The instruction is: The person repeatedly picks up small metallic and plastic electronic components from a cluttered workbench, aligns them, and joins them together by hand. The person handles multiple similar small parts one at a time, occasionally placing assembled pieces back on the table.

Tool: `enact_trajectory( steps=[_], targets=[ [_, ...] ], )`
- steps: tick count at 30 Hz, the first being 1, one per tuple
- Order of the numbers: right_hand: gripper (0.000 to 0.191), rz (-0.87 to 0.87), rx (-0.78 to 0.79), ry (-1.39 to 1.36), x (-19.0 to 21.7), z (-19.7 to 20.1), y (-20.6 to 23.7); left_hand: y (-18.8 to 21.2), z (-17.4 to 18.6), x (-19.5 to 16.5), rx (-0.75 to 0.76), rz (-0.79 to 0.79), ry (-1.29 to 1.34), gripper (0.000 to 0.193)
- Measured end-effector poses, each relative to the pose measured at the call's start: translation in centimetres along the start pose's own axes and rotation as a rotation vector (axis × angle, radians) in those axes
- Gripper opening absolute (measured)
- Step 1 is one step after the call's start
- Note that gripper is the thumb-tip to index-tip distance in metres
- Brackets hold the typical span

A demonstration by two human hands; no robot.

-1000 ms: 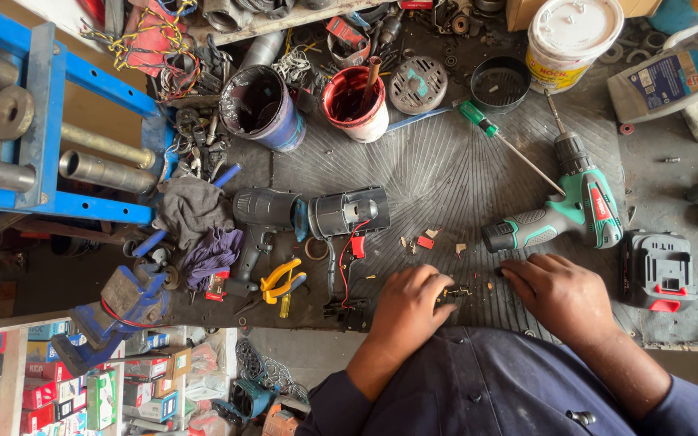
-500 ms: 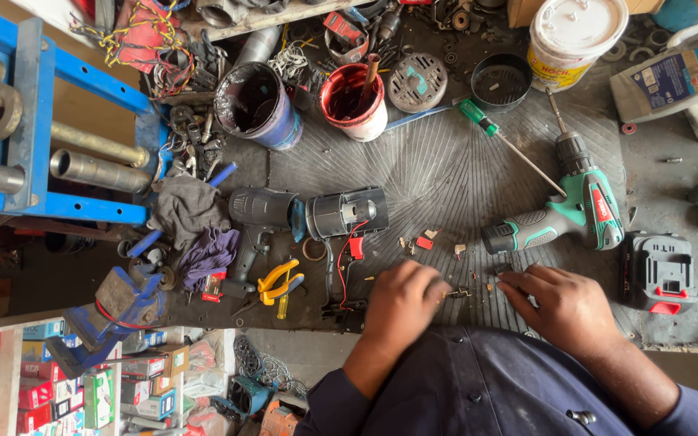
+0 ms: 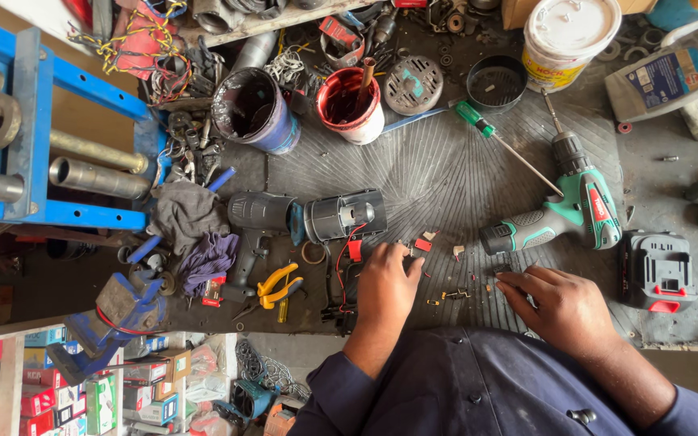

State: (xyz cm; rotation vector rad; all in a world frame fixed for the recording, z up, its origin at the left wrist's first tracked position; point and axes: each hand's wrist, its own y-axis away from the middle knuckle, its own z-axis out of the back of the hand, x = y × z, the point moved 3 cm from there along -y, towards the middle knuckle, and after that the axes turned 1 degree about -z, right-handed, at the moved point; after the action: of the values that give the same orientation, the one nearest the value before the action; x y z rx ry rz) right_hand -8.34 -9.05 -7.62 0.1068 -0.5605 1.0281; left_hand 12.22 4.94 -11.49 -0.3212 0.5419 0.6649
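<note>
Small metal part (image 3: pixel 456 295) lies on the ribbed black mat (image 3: pixel 446 178), between my left hand (image 3: pixel 387 284) at its 9 o'clock and my right hand (image 3: pixel 563 305) at its 3 o'clock, touching neither. I see the left hand palm-down, fingers curled loosely on the mat; the right hand's fingertips press a small dark piece (image 3: pixel 501 270), though I cannot tell whether they grip it. At 12 o'clock of the left hand lies the dismantled grey power tool (image 3: pixel 309 218), at 12 o'clock of the right the green cordless drill (image 3: pixel 563 214), and at its 3 o'clock a battery pack (image 3: pixel 656 270).
</note>
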Motion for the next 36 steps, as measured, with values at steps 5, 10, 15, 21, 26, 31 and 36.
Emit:
enact_trajectory(
  steps=[5,10,15,21,26,31,36],
  targets=[
    [0.017,-0.002,-0.006,-0.020,0.0,-0.2,0.1,0.2,-0.3,0.0,-0.026,-0.009,-0.008,0.024],
    [0.019,-0.051,0.029,-0.081,0.3,-0.3,-0.1,0.3,-0.1,0.0,-0.047,-0.023,0.010,0.019],
    [0.028,-0.368,0.223,-0.311,0.3,-0.4,-0.3,0.3,1.9,-1.8,-0.064,-0.125,0.098,0.011],
    [0.043,-0.700,0.418,-1.098,1.8,-0.2,0.8,3.0,7.4,-7.7,0.085,-0.442,0.292,0.015],
    [0.019,-0.594,0.651,-1.175,2.8,1.1,2.9,4.5,10.7,-10.2,0.169,-0.605,0.416,0.024],
    [0.019,-0.666,0.674,-1.201,2.9,1.3,4.6,5.2,10.7,-10.1,0.233,-0.549,0.534,0.024],
    [0.018,-0.588,0.691,-1.284,2.7,1.0,5.0,5.7,9.6,-9.0,0.324,-0.483,0.689,0.024]
  ],
)
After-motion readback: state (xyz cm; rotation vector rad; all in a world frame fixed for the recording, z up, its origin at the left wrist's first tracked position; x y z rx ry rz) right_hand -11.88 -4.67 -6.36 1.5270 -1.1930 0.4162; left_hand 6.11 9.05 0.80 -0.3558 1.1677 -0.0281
